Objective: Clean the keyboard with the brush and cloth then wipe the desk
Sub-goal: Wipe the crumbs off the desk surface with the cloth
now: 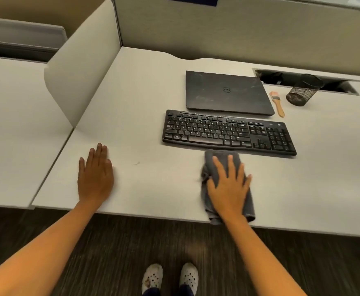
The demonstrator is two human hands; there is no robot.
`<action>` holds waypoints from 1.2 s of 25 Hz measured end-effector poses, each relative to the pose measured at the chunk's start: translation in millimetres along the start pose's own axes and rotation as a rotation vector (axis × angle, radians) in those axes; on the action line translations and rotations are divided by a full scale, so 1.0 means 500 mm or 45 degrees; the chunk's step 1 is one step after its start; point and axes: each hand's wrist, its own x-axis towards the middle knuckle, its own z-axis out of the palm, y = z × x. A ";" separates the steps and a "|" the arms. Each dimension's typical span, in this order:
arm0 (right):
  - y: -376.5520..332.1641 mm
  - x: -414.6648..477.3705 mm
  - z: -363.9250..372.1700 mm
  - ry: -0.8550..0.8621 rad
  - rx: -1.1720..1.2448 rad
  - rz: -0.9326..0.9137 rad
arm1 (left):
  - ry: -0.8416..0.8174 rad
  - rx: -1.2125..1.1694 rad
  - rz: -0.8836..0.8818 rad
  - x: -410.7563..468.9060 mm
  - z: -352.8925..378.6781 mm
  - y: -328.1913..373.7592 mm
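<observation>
- Head view, far left: a pale divider panel [78,71] stands upright along the left edge of the light grey desk [153,184], between it and the neighbouring desktop.
- Left hand [95,178] lies flat on the desk near the front edge, palm down, fingers straight and close together, holding nothing.
- Two white clog shoes [170,278] show on the dark floor below the desk's front edge.
- Black keyboard [228,132] lies flat on the desk, well to the right of the left hand, its long side slightly angled to the front edge.
- Grey cloth [221,157] lies bunched on the desk just in front of the keyboard's space bar row; its near end hangs over the desk's front edge.
- Right hand [228,189] presses down on the cloth, palm flat, fingers spread and straight, not curled round it.
- Closed dark laptop [228,92] lies just behind the keyboard.
- Brush [277,103] with a wooden handle lies on the desk just beside the laptop's right edge, bristles pointing away, touched by neither hand.
- Black mesh cup [302,90] stands near the brush, at the edge of a rectangular cable opening [334,82] in the desk.
</observation>
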 end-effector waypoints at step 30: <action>0.093 0.011 -0.100 0.366 0.171 0.195 | 0.055 -0.037 0.082 -0.007 -0.001 0.026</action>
